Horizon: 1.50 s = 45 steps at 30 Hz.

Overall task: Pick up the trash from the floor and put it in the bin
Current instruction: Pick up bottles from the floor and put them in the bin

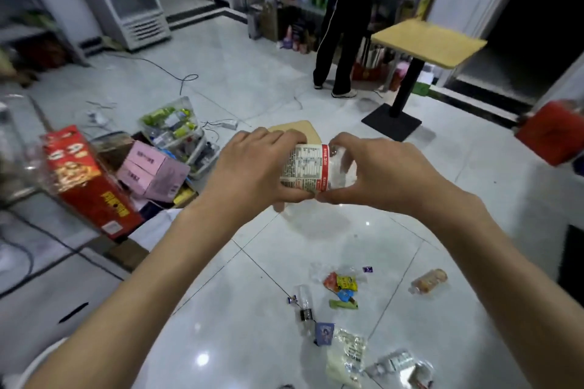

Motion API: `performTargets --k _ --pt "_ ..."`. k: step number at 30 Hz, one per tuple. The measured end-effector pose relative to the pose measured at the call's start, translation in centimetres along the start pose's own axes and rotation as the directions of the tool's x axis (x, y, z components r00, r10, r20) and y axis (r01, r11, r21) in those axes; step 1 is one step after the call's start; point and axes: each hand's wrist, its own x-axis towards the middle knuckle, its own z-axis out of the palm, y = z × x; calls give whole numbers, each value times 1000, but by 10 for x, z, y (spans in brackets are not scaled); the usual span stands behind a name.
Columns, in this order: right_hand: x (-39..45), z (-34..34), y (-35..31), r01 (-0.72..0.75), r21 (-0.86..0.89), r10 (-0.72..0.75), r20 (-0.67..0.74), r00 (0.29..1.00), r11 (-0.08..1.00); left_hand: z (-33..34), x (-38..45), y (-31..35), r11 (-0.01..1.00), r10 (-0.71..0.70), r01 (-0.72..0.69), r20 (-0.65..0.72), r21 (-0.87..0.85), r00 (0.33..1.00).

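Observation:
I hold a clear plastic bottle (pixel 311 169) with a red and white label sideways in front of me, at chest height. My left hand (pixel 252 167) wraps the labelled end and my right hand (pixel 376 170) grips the clear end. Below on the tiled floor lies scattered trash: a cluster of small coloured candy wrappers (pixel 343 289), a wrapped snack (pixel 429 282), a clear wrapper (pixel 303 306), a small blue carton (pixel 324 332), a pale plastic bag (pixel 346 357) and a crumpled clear packet (pixel 401 366). No bin is clearly visible.
At left stand a red box (pixel 85 180), pink boxes (pixel 151 172) and a clear tub of packets (pixel 177 129). A person in dark trousers (pixel 344 25) stands by shelves at the back. A small wooden table (pixel 426 41) on a black pedestal is at right; cables (pixel 177 73) trail across the floor.

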Motion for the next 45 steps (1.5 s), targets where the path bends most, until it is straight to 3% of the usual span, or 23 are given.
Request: performTargets --k 11,16,23,34,45 --pt "-46 12 -145 290 57 -294 70 953 955 -84 -179 -20 948 -279 269 35 170 960" --pt "-53 37 -240 457 108 -466 78 881 883 -116 -274 -51 861 -469 441 63 254 881" --pt "-49 70 -403 645 114 -655 101 749 755 -158 -410 -122 733 -645 623 -13 272 764" --pt "-2 152 -605 736 143 -750 138 647 661 -164 -550 -273 615 -768 749 -29 246 640" --pt "109 260 -709 762 200 -778 308 548 616 -93 -593 -427 534 -842 831 14 155 539"
